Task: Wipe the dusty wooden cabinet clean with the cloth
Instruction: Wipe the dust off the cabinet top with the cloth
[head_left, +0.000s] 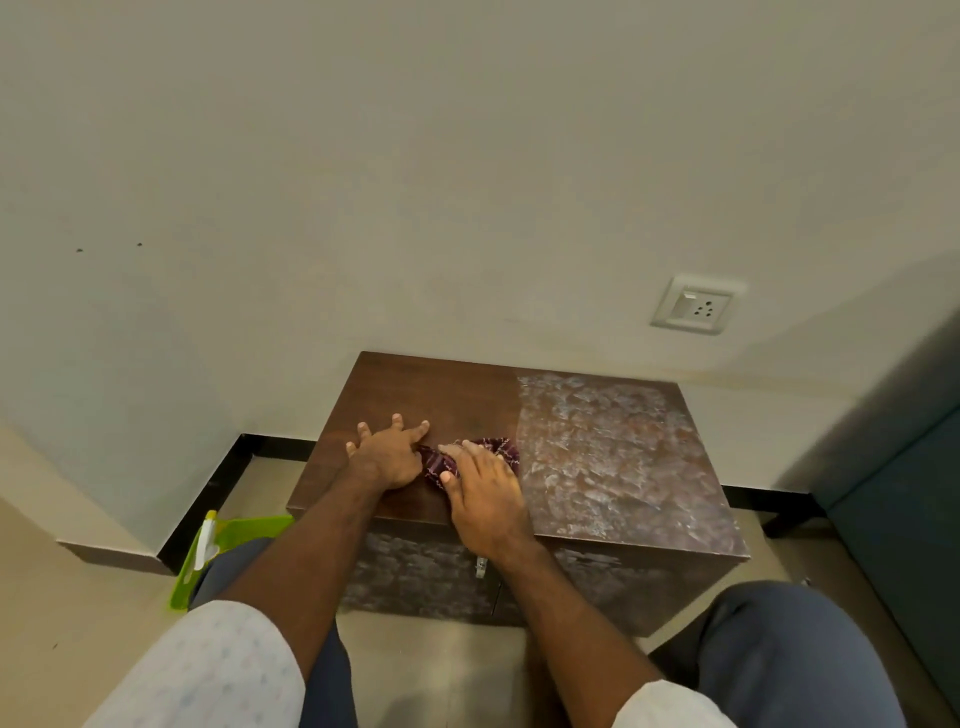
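Both hands are down on the cabinet (457, 395) top, and the cloth (496, 452) sits bunched between them near the middle, right at the line where dark clean wood on the left meets the white dusty half on the right. The right hand (485, 499) lies flat over the maroon wad, fingers curled round it and pressing it down; the left hand (387, 454) is spread open on the cleaned wood, thumb side touching the cloth's edge, holding nothing. That cloth looks soft, light and floppy, so it should crumple rather than slide as a sheet; a palm-down grip over the bunch seems the place to hold it. The cabinet looks stiff and heavy, unlikely to shift under a push. Count: one cloth, one cabinet, two hands, one green dustpan-like thing (228, 540) on the floor at left, one wall socket (696, 305). The cabinet's front is dusty too.
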